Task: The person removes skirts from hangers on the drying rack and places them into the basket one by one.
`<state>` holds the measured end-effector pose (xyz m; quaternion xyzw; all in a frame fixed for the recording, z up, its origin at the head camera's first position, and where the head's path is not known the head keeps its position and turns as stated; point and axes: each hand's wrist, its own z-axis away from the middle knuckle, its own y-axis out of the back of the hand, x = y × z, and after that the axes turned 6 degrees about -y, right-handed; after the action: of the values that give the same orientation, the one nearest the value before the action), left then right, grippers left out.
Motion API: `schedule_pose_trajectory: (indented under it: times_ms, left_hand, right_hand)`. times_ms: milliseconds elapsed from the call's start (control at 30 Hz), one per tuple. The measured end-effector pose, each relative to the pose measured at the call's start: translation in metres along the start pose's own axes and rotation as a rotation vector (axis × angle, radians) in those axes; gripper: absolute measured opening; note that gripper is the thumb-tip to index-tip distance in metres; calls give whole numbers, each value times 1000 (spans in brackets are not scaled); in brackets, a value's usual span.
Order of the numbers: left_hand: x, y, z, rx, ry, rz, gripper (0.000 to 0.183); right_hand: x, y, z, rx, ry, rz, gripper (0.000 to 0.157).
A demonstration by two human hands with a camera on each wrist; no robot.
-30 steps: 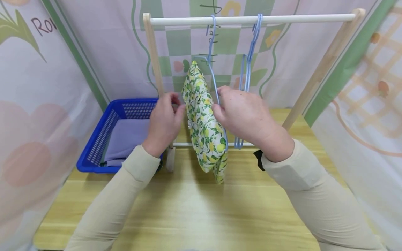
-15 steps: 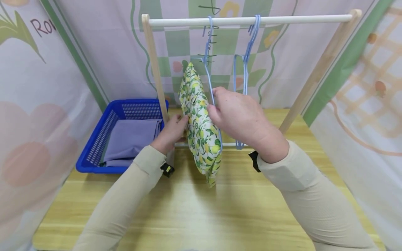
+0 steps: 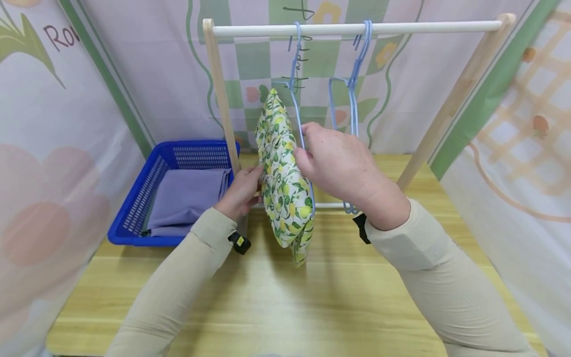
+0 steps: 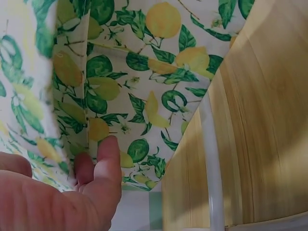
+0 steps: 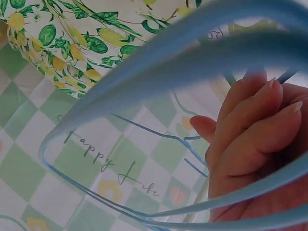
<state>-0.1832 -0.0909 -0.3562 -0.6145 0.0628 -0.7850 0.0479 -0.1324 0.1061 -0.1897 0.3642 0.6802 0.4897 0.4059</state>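
Note:
A folded white cloth printed with lemons and green leaves (image 3: 283,173) hangs on a light-blue wire hanger (image 3: 295,101), which is hooked over the rack's top rail. My right hand (image 3: 341,166) pinches the hanger's near sloping side between thumb and fingers. On the cloth's left side is my left hand (image 3: 243,191). The left wrist view shows the left hand's fingers (image 4: 108,161) inside a fold, with a layer of cloth between them and the thumb. Curled fingers of the right hand (image 5: 255,149) show behind blurred blue wires in the right wrist view.
Other blue hangers (image 3: 354,82) hang bunched on the white rail (image 3: 424,28), close behind my right hand. A blue basket (image 3: 147,241) holding folded purple cloth (image 3: 183,198) stands left of the rack. Wooden posts (image 3: 218,74) flank the rail above the wooden table (image 3: 267,307).
My left hand has moved down and in against the cloth's left side, its fingers now at the fold. My right hand, the hanger and the cloth have shifted slightly left.

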Motion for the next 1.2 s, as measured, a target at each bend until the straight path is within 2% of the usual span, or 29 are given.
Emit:
schedule_pose_trajectory:
  times_ms: [433,600,700,833,933,1200]
  left_hand:
    - [-3,-2,-1,35,-43,96,52]
    - [-4,-3,1,42,-57,137,51]
    - [-4,-4,2,45,-74,142,51]
    - [-4,-5,4,57,-97,113,53]
    - [-4,-5,6,63,-110,88,53]
    - [-4,-4,8,86,-169,-11,47]
  right_hand:
    - [1,5,-8,-70,-6,-97,15]
    - [3,6,-15,-98,-24,-133,15]
    - [6,6,-20,-116,-31,-167,23]
    - [8,8,-29,-146,-66,-212,51]
    - [7,10,-37,-156,-99,-238,65]
    - [5,13,-60,-119,-148,-327,66]
